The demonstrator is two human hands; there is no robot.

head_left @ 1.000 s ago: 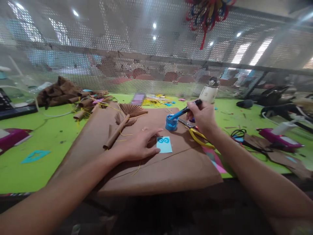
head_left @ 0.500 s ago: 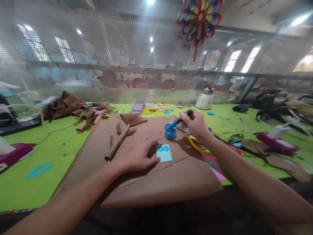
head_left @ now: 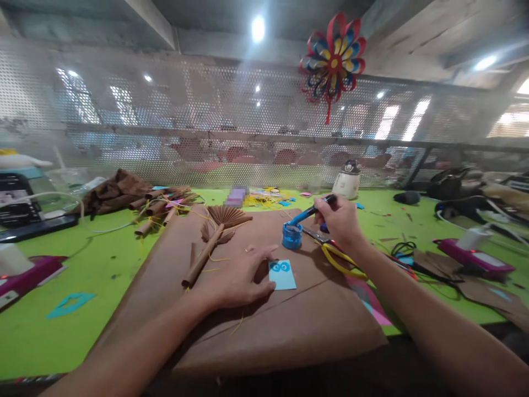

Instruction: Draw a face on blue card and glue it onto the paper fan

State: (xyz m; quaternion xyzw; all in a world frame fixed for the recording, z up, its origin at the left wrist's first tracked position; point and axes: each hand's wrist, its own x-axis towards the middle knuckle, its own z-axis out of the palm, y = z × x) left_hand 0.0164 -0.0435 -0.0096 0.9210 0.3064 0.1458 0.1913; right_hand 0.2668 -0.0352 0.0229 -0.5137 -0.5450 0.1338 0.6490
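Brown paper (head_left: 289, 325) — card (head_left: 282, 274) beside fingers (head_left: 264, 258)

two bare forearms seen entering from bottom edge, no sleeves reaching into view. left hand (head_left: 237, 278): bare, no glove, no watch or wristband seen; one small pale ring-like spot noted on finger, too blurred to be confirmed. right hand (head_left: 341, 220): bare, no glove, wrist uncovered, no bracelet seen. nails short, detail lost to blur. both forearms uncovered up to frame edge; upper arms, shoulders and clothing cut off from view. no markings made out on either arm.
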